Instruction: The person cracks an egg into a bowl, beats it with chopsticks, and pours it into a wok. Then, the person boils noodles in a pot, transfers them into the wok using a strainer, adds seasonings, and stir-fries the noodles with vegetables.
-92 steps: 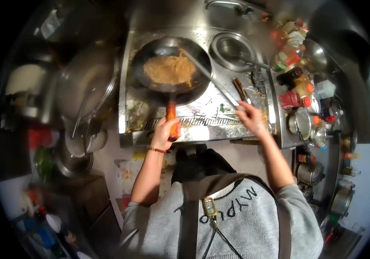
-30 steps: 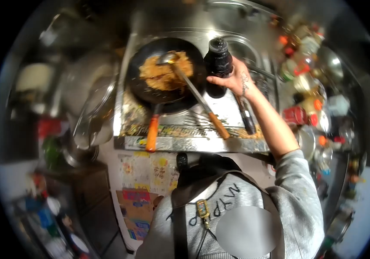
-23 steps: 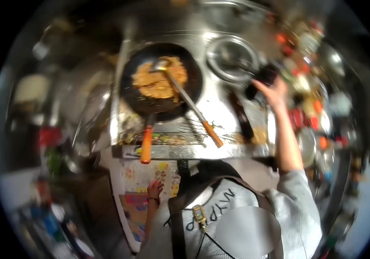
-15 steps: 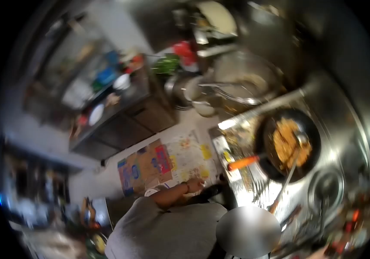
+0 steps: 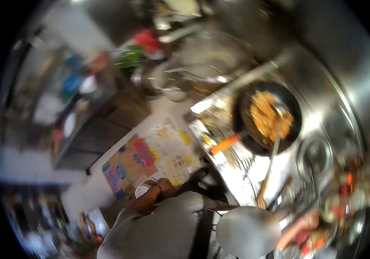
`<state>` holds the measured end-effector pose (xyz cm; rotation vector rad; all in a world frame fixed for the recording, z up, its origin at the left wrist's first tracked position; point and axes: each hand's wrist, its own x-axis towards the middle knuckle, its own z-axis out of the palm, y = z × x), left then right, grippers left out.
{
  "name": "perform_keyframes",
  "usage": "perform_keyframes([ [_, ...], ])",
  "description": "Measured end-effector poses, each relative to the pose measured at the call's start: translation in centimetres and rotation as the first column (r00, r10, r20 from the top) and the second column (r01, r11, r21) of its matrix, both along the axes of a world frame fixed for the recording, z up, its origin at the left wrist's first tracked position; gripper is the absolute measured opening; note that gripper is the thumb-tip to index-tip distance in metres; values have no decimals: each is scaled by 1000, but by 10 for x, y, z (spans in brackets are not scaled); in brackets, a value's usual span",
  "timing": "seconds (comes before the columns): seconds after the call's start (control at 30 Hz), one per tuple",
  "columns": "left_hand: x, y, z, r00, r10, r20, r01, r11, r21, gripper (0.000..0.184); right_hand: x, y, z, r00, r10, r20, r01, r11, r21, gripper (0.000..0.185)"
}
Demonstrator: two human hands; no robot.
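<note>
My left hand, with a band at the wrist, hangs low beside my grey shirt. A round white container shows behind that forearm. Blur hides whether these fingers are open or closed. At the lower right my right hand is stretched over containers of red and orange food. Its fingers look curled; what they hold cannot be made out. Away from both hands, a dark wok with an orange handle contains orange-brown food. A ladle rests in it, its wooden end toward me.
Metal counter surrounds the wok, with a round burner ring at its right. A large pan stands beyond. Flattened cardboard lies on the floor. A steel cabinet bears blue and white items.
My view has shifted, so the wok and counter appear farther left and higher. My left hand has drawn back toward my body. My right hand has come into view at the lower right.
</note>
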<state>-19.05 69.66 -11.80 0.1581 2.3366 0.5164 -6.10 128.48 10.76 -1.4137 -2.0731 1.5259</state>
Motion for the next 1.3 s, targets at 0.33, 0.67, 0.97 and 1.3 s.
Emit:
perform_keyframes([
  [0.33,-95,81,-9,992,-98,84,62,936,347,25,-111,-162,-55,912,410,31,-407,890,205,76],
  [0.67,-176,242,144,457,-295,839,-738,401,543,38,12,-134,35,969,239,62,-247,925,288,41],
  [0.97,-176,275,116,259,-329,908,-751,522,403,23,-81,-205,-43,977,175,125,-180,983,26,43],
  [1.3,-154,212,207,553,-279,785,-532,607,590,12,57,-152,101,704,253,663,-600,712,366,30],
])
